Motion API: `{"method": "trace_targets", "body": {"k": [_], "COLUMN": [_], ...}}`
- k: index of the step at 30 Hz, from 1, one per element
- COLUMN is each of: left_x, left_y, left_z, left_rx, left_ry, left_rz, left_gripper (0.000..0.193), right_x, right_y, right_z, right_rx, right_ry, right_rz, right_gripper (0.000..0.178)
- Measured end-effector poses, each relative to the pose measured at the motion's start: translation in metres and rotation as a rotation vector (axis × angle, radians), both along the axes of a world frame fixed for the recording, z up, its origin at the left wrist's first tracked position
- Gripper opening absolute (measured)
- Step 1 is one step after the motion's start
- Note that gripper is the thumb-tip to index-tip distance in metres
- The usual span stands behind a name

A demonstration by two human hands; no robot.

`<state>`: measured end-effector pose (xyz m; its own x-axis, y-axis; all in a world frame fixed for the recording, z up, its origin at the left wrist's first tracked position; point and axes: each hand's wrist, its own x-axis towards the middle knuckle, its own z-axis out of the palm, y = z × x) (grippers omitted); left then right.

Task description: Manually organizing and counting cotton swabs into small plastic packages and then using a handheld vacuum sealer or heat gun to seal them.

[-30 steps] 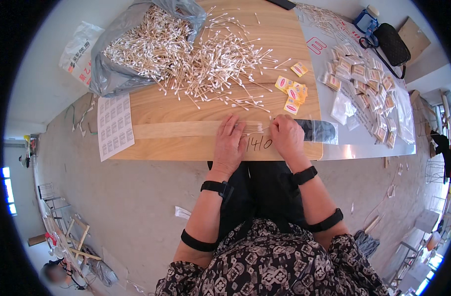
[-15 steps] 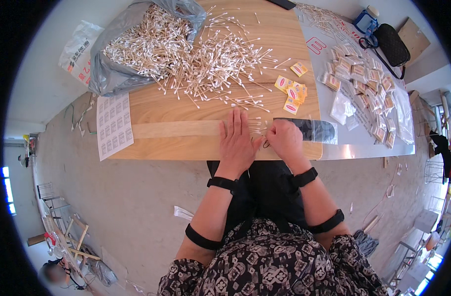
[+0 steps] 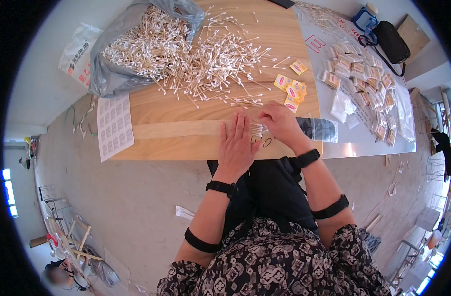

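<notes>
My left hand lies flat on the wooden table, fingers stretched out over the right part of a pale translucent strip. A small row of cotton swabs shows between my hands, its left part hidden under the left hand. Just right of these swabs, my right hand is closed with curled fingers; whatever they might hold is hidden. Beyond both hands spreads a loose pile of cotton swabs, spilling from a grey plastic bag full of them.
Small yellow packets lie right of the pile. A dark flat piece under clear plastic sits beside my right wrist. Farther right are bagged swab packs, a black pouch and a blue container. A printed sheet lies at left.
My right hand has moved away from me, and dark marks on the table near its wrist now show more fully. The left hand stays flat in nearly the same place.
</notes>
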<state>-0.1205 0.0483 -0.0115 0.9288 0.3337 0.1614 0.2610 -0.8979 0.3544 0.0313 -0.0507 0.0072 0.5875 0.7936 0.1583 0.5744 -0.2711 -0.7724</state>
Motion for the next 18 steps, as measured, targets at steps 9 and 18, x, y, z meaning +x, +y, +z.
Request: {"method": "trace_targets", "body": {"k": [9,18], "left_x": [0.008,0.007], "left_y": [-0.006,0.007], "left_z": [0.0,0.013], "left_rx": [-0.011,-0.026], "left_ry": [0.08,0.039], "left_rz": [0.033,-0.05], "left_gripper": [0.084,0.082], "right_x": [-0.031,-0.034], "right_y": [-0.038,-0.037], "right_z": [-0.004,-0.001], "right_rx": [-0.013,-0.054], "right_ry": [-0.119,-0.154], "right_rz": [-0.05,-0.03], "right_gripper": [0.006,0.009]}}
